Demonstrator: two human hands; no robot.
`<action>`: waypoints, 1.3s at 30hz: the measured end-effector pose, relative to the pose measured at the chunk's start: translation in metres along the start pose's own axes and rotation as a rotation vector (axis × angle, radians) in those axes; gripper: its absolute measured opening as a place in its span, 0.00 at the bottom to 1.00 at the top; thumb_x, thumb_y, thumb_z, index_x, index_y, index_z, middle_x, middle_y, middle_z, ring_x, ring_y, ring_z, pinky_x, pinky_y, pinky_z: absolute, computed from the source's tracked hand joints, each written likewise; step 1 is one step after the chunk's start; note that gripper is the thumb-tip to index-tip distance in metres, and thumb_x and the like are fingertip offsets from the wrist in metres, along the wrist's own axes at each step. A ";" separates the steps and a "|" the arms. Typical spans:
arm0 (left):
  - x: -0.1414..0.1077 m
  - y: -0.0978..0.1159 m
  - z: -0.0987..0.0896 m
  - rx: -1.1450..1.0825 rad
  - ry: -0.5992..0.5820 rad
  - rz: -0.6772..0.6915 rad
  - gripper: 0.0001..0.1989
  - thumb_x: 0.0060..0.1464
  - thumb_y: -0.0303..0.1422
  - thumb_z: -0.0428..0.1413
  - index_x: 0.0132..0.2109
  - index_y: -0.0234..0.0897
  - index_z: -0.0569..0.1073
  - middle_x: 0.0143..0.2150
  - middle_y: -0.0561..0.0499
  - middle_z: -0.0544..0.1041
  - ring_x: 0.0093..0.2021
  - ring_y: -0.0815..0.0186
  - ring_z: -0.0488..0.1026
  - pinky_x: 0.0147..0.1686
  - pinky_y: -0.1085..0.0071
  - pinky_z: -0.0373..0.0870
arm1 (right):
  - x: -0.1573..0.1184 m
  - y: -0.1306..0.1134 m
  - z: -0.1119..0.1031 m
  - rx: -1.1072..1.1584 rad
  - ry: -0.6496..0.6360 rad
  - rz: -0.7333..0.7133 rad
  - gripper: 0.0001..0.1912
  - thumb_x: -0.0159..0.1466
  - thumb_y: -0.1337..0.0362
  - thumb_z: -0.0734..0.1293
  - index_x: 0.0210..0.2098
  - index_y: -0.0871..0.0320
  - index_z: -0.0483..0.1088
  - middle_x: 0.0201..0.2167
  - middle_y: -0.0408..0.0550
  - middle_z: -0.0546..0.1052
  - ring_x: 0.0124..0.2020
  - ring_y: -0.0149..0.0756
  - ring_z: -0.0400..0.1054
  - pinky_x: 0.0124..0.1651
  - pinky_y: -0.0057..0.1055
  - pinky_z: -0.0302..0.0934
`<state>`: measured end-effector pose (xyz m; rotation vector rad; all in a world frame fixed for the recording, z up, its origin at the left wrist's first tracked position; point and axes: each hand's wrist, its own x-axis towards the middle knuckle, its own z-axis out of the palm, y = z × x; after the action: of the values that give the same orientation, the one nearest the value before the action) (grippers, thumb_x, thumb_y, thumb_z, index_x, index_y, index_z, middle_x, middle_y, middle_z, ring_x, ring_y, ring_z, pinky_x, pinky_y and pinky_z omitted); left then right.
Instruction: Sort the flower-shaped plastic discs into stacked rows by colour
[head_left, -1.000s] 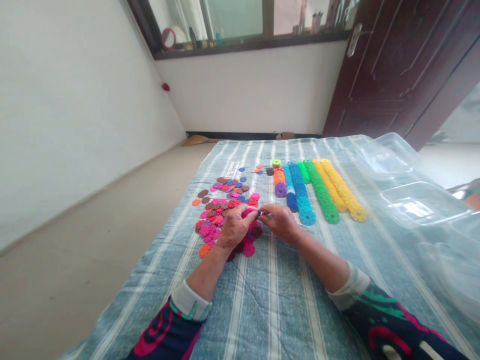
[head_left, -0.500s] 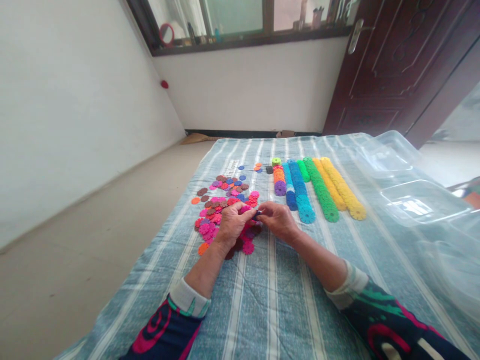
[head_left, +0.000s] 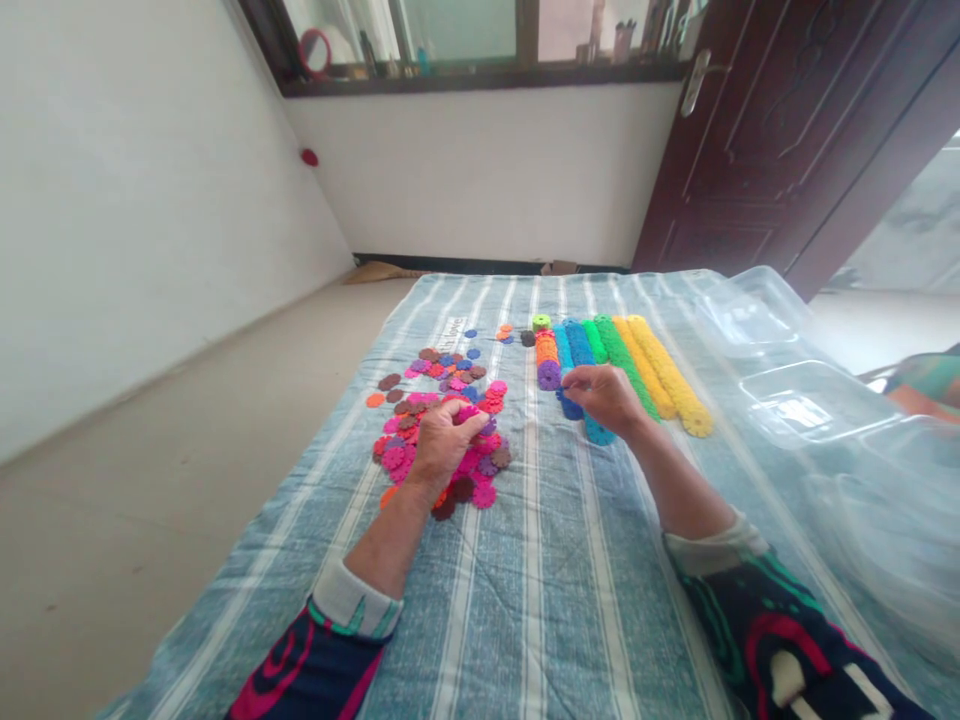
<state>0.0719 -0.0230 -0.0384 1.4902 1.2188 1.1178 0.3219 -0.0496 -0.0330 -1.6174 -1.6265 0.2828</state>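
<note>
My left hand (head_left: pixel 444 440) is over the pile of mixed discs (head_left: pixel 397 455), thumb and fingers pinched on a pink disc (head_left: pixel 469 412). My right hand (head_left: pixel 606 395) is at the near ends of the blue rows, its fingertips pinched beside the purple discs (head_left: pixel 550 376); what they hold, if anything, is too small to make out. Overlapping discs form rows: orange (head_left: pixel 546 346), blue (head_left: pixel 577 345), green (head_left: pixel 627 366) and yellow (head_left: pixel 671 378). My right hand partly hides the blue and green rows.
Clear plastic boxes (head_left: pixel 814 403) stand at the right of the striped cloth (head_left: pixel 487 620). Some loose discs (head_left: pixel 471 333) lie near the far edge, beside a lime disc (head_left: pixel 541 322) and a black one (head_left: pixel 528 338). A door and a window sill are behind.
My right hand has moved away from my left hand, rightward and forward to the blue rows. My left hand stays over the pile. The view has shifted slightly.
</note>
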 end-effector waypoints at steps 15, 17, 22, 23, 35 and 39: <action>-0.001 0.002 -0.002 0.199 0.012 0.163 0.07 0.43 0.35 0.61 0.25 0.36 0.73 0.21 0.56 0.70 0.24 0.71 0.66 0.26 0.74 0.65 | -0.004 -0.010 -0.006 -0.492 -0.268 -0.018 0.08 0.57 0.71 0.68 0.33 0.55 0.78 0.37 0.48 0.80 0.39 0.38 0.72 0.36 0.27 0.58; -0.001 0.002 -0.003 0.202 0.006 0.157 0.07 0.44 0.35 0.61 0.25 0.36 0.73 0.21 0.56 0.70 0.24 0.71 0.66 0.26 0.74 0.64 | -0.003 -0.009 -0.008 -0.505 -0.246 -0.028 0.08 0.57 0.71 0.68 0.34 0.56 0.78 0.38 0.48 0.79 0.40 0.38 0.71 0.37 0.27 0.58; 0.000 0.000 -0.003 0.238 0.011 0.151 0.08 0.45 0.36 0.61 0.25 0.36 0.73 0.22 0.56 0.70 0.24 0.70 0.66 0.26 0.74 0.64 | -0.002 -0.003 -0.018 -0.505 -0.190 -0.054 0.07 0.58 0.71 0.69 0.35 0.56 0.78 0.37 0.48 0.77 0.42 0.39 0.70 0.39 0.29 0.58; 0.000 -0.001 -0.004 0.245 0.013 0.151 0.08 0.45 0.36 0.61 0.26 0.36 0.73 0.22 0.56 0.70 0.24 0.70 0.66 0.26 0.74 0.64 | -0.002 -0.002 -0.019 -0.502 -0.184 -0.053 0.07 0.58 0.70 0.70 0.35 0.56 0.78 0.37 0.48 0.77 0.42 0.39 0.69 0.40 0.30 0.58; 0.005 -0.004 -0.009 0.360 0.025 0.211 0.08 0.46 0.36 0.59 0.26 0.37 0.72 0.23 0.56 0.71 0.26 0.69 0.66 0.30 0.72 0.64 | -0.003 -0.004 -0.009 -0.464 -0.143 -0.074 0.05 0.60 0.68 0.68 0.33 0.57 0.78 0.34 0.49 0.76 0.40 0.39 0.69 0.40 0.30 0.57; 0.005 -0.009 -0.012 0.524 0.031 0.294 0.06 0.48 0.32 0.56 0.25 0.38 0.70 0.23 0.56 0.70 0.27 0.69 0.65 0.33 0.72 0.63 | -0.011 -0.018 0.014 -0.413 -0.166 -0.174 0.09 0.63 0.69 0.64 0.31 0.58 0.77 0.34 0.50 0.77 0.39 0.38 0.69 0.38 0.30 0.55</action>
<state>0.0591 -0.0163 -0.0445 2.1081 1.4158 1.0556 0.2977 -0.0572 -0.0339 -1.7721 -2.0410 -0.0134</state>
